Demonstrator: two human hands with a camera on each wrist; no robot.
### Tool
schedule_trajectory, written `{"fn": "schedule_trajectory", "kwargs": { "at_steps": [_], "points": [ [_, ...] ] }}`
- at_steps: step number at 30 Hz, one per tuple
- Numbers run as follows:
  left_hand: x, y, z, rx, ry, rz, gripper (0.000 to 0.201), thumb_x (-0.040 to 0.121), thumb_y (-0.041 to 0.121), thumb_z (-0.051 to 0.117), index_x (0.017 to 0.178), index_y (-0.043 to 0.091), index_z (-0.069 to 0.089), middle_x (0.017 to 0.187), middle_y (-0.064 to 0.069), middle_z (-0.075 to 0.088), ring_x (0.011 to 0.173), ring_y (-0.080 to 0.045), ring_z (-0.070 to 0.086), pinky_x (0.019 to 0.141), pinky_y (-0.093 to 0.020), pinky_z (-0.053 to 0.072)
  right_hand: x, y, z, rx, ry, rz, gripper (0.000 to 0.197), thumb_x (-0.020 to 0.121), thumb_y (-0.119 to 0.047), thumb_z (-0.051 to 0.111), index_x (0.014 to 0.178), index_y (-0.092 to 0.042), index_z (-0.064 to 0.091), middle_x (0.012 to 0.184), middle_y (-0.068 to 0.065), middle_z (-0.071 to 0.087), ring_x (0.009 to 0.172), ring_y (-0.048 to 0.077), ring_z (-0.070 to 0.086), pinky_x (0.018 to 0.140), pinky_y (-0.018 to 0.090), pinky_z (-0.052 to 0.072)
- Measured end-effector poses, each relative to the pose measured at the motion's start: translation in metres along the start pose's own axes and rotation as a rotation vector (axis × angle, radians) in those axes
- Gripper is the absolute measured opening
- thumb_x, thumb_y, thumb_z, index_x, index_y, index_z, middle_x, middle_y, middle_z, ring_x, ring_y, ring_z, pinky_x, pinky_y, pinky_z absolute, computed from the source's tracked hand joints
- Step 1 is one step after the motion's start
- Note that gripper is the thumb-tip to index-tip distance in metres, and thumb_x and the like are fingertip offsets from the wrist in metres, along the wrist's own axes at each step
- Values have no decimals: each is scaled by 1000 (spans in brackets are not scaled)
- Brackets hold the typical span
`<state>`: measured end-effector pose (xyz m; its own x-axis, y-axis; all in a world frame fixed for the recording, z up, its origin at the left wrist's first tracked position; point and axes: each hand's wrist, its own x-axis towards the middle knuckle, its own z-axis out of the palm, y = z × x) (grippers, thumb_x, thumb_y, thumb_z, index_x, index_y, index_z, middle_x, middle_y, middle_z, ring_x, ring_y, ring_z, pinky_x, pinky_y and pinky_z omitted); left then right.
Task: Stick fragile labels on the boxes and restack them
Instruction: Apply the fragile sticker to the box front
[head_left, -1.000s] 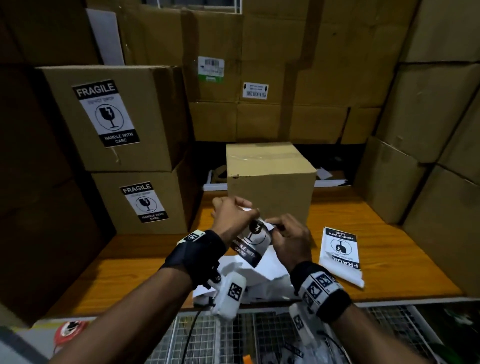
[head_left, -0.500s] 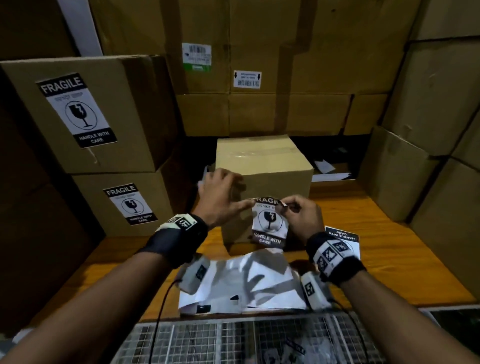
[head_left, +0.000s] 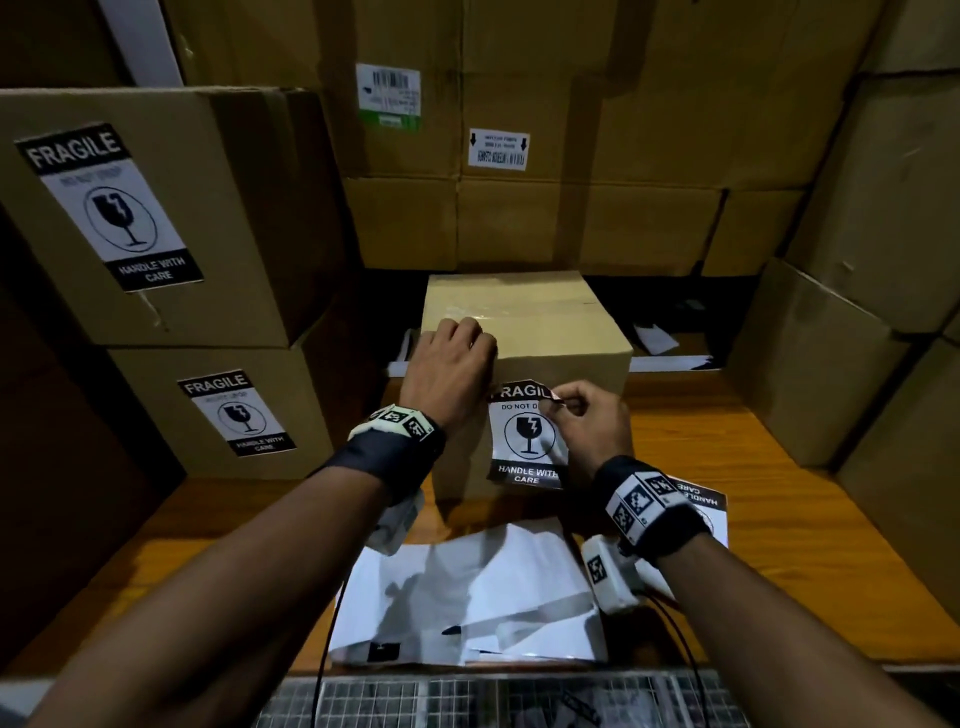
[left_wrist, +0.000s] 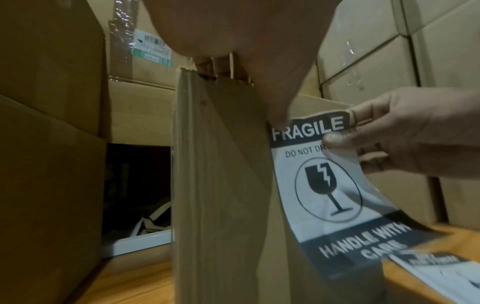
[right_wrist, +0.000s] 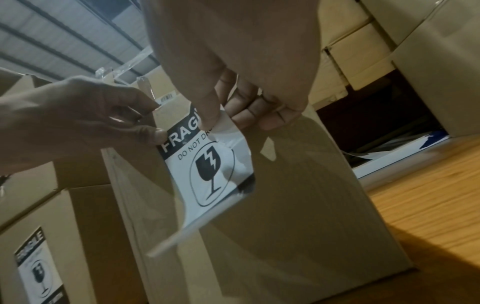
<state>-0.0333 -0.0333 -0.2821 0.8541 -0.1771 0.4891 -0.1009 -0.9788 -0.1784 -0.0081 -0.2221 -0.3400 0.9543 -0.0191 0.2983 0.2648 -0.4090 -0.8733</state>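
Paper label (head_left: 525, 441) held against the front face of the box (head_left: 535, 332) on the wooden table (head_left: 753, 467).
Right hand (head_left: 587, 423) pinches the label's top right corner; left hand (head_left: 449, 371) curls over the box's top edge, thumb pressing the top left corner. The sheet looks thin, limp and prone to creasing, its lower end curling free, so corners seem the best hold. The box is taped shut, contents unseen; two labelled boxes (head_left: 171, 218) stand stacked at left.

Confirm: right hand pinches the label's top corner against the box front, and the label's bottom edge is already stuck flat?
Not quite. The right hand does pinch the label at its top corner, but the right wrist view shows its bottom edge curling free of the box.
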Motion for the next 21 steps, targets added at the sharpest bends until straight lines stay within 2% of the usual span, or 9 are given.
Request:
{"fn": "schedule_trajectory", "kwargs": {
  "at_steps": [2,5,8,12,15,16,18,20,21],
  "points": [
    [3,-2,0,-4,15,13,41,87,33,70,120,13,58,122,-11,58,105,-30,52,85,-41,45,0,1,-1,6,8,-10,9,84,-18,76,88,-23,69,83,-13,68,82,4,64,75,26,56],
    [7,-2,0,-18,17,32,36,87,33,70,116,14,60,117,-9,59,101,-30,52,80,-41,45,2,7,-3,54,22,-3,5,85,-18,76,90,-19,75,84,-10,72,80,3,67,77,27,59],
    [7,-3,-2,-45,8,33,34,88,33,69,116,15,59,117,-9,59,102,-30,52,80,-42,45,0,11,-7,88,4,-5,11,86,-22,75,96,-19,76,90,-8,74,84,4,69,78,30,60],
    [8,-4,-4,-42,-22,41,38,87,38,70,117,19,57,120,-5,57,106,-28,50,83,-40,43,-4,12,-13,61,85,18,19,86,-22,75,104,-17,73,96,-4,72,88,5,66,78,22,56],
    [9,-5,-4,-36,-25,49,37,89,39,67,118,19,56,120,-4,56,107,-28,50,83,-39,41,-2,21,-24,-34,227,25,18,85,-23,75,102,-18,73,97,-1,72,92,16,66,85,40,58],
    [8,-5,-4,-37,-22,53,36,89,39,66,118,19,57,120,-5,56,107,-28,50,83,-39,41,-3,23,-28,-79,266,-17,19,86,-24,74,104,-17,72,100,2,71,95,20,65,86,43,57],
    [9,-5,-3,-48,-18,55,34,90,38,65,117,19,57,119,-5,57,108,-28,49,83,-41,41,-8,20,-31,-234,293,-220,31,86,-33,72,112,-15,67,110,6,64,105,24,57,88,41,50],
    [9,-6,-3,-50,-21,54,35,91,39,64,118,19,57,120,-5,56,108,-29,49,83,-41,41,-14,4,-25,-453,254,-458,52,82,-47,72,122,-15,61,120,7,55,114,24,45,89,35,39],
    [9,-6,-3,-46,-24,57,36,90,39,64,118,19,56,120,-5,56,109,-29,49,83,-40,41,-14,-3,-20,-557,222,-548,62,80,-53,72,127,-16,58,126,7,51,117,25,42,90,36,35]
  ]
}}
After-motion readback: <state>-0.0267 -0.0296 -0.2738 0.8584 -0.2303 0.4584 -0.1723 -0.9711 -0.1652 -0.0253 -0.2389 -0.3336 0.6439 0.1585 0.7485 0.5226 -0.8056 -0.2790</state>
